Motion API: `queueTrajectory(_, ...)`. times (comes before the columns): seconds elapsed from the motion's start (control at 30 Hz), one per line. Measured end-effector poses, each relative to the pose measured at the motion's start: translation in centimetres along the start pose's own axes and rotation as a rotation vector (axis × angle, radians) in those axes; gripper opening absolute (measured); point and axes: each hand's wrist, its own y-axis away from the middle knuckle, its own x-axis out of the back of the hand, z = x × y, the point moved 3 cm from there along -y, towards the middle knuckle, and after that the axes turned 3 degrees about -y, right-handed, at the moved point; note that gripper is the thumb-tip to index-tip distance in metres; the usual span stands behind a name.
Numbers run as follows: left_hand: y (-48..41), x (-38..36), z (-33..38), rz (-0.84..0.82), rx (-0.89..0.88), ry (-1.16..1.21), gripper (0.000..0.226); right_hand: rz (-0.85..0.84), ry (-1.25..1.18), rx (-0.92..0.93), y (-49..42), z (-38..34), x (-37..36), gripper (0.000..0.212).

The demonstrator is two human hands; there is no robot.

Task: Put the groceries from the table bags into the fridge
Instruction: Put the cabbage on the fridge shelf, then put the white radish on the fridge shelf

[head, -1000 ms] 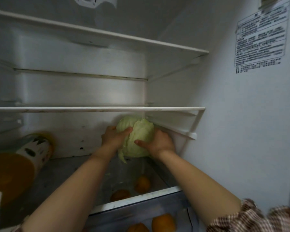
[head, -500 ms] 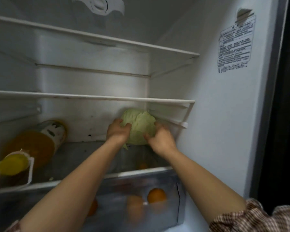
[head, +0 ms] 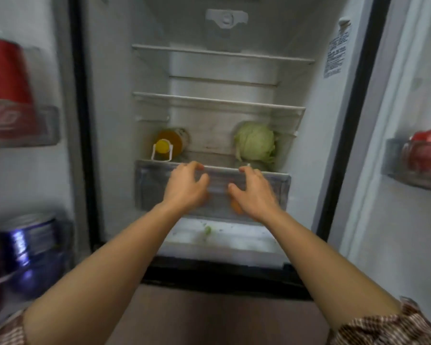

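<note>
While the fridge (head: 110, 108) stands open, the door bin at far L (head: 35, 130) holds a red can (head: 5, 75), w/ a blue can (head: 28, 247) lower down; both blurred. Inside, on the glass shelf (head: 209, 156) just above the crisper drawer (head: 149, 188), an orange juice bottle (head: 169, 144) lies on its side at the L, yellow cap toward the camera. L hand (head: 187, 188) hovers in front of the drawer, fingers spread and loosely bent, gripping nothing; its fingertips are at the drawer's top rim, can't tell if touching. Through the drawer front, orange fruit (head: 235, 206) shows btwn the two hands. A green scrap (head: 207, 230) lies on the fridge floor below the drawer. R hand (head: 255, 192) mirrors the L one: fingers spread, relaxed, holding nothing, in front of the drawer's R half. The cabbage (head: 255, 141) sits on the glass shelf at the back R, well apart from the bottle, near the R wall, clear of both hands. A printed label (head: 335, 56) is stuck high on the R wall. At far R, another door bin (head: 393, 165) holds sth red (head: 428, 148), too blurred to name.
</note>
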Motion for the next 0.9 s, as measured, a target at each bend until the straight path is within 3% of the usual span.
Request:
queueTrajectory(0.2,12.9,10.5,-1.8,0.029,0.033,-0.235,0.030,-0.155,-0.075,0.139,9.8,-8.1,-0.8,0.053)
queueTrajectory(0.33,20.0,20.0,-4.0,0.142,0.075,-0.402,0.026,-0.219,-0.152,0.306,15.0,-17.0,-2.1,0.053)
queueTrajectory(0.5,27.9,31.1,-8.0,0.218,0.225,-0.548,0.029,-0.265,-0.263,0.477,22.2,-28.7,-5.4,0.044)
queueTrajectory(0.9,53.8,59.8,-23.0,0.257,0.712,-0.813,0.036,-0.599,-0.316,0.739,46.5,-58.2,-18.2,0.052)
